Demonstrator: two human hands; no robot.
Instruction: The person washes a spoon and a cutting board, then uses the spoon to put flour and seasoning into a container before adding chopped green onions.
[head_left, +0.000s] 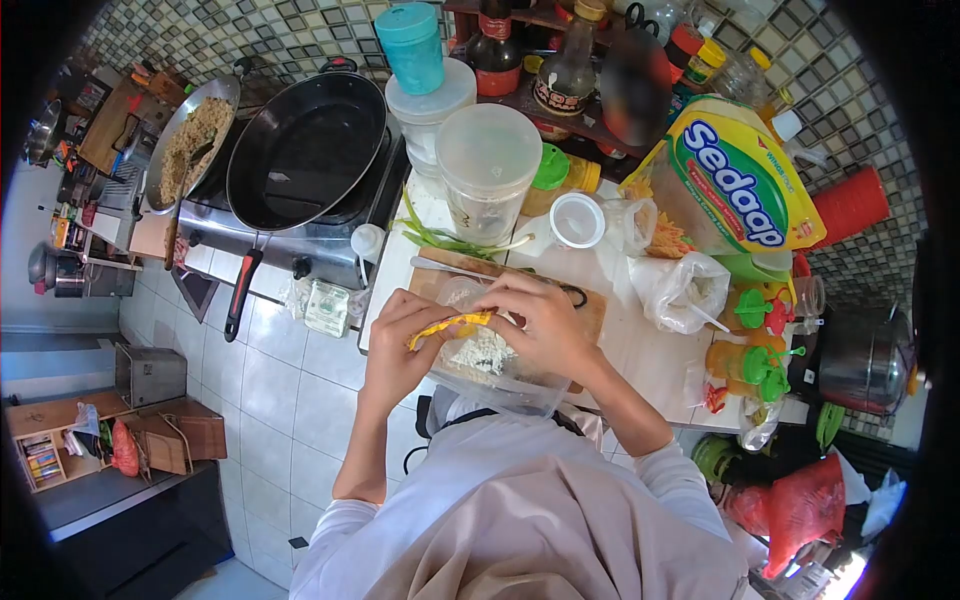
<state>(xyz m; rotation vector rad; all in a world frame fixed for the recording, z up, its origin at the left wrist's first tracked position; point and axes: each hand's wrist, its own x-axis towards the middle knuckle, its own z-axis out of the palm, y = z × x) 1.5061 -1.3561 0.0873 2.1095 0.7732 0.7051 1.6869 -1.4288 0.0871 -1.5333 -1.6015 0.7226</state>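
Note:
Both hands meet over a clear plastic container of white flour-like powder at the counter's front edge. My left hand pinches one end of a small yellow packet. The other end of the packet is between the fingers of my right hand. Partly under the container lies a wooden cutting board. A metal utensil rests along its back edge, beside green onions.
A black frying pan and a pan of rice sit on the stove at left. Behind the board stand a lidded tub, a white cup and a yellow Sedaap bag. Green-lidded jars are at right.

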